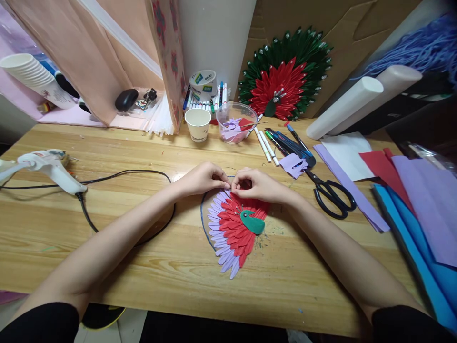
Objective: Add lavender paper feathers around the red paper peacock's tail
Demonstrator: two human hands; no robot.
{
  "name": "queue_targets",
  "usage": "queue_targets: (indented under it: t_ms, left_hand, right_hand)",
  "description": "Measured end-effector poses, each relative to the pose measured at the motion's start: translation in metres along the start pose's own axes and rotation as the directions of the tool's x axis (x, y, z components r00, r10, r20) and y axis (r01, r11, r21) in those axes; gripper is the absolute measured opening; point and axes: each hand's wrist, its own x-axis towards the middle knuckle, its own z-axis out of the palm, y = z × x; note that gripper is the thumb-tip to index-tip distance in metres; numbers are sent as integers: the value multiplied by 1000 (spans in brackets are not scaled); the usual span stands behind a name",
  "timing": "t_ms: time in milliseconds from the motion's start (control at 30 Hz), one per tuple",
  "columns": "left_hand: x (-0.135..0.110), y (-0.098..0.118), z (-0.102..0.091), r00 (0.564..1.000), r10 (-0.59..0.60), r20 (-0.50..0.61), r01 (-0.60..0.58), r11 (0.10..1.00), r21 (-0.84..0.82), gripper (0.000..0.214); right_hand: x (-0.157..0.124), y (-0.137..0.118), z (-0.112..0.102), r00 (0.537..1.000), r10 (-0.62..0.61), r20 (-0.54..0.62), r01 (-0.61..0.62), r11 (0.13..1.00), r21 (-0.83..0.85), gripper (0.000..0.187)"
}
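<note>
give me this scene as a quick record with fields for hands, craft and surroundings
left grip: at the upper edge of the bird craft; what it pinches is unclear
right grip: beside the left one; what it pinches is also unclear
craft: green head, red strips, purple strips fringing them
left side: white glue gun with black cord
right side: scissors, long purple strip
back: paper cup, clear bowl holding scraps, green and red fan-shaped piece
</note>
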Motion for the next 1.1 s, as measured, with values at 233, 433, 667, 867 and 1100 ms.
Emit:
queue_targets:
  t_ms: [233,433,667,867,1100]
  left_hand:
    - [-3,0,4,1000,9,-15,-8,998,65,17]
    - [-3,-1,5,999,37,-17,-35,997,69,15]
    - [-7,-2,-5,989,108,-103,-105,994,36,16]
    - [-11,1,-7,989,147,32,-150,979,135,13]
    - [-6,-3,-5,979,191,71,-203,950,236,12]
  right_hand:
    - [0,-2,0,1000,8,-9,-8,1000,0,6]
    - [0,-2,0,1000,14,-1,-14,1000,4,6]
    - [0,0,0,1000,-4,-1,4,1000,17,7]
    - [-1,1,0,1000,-3,8,3,1000,27,7]
    - [0,1,0,1000,-8,5,8,1000,21,7]
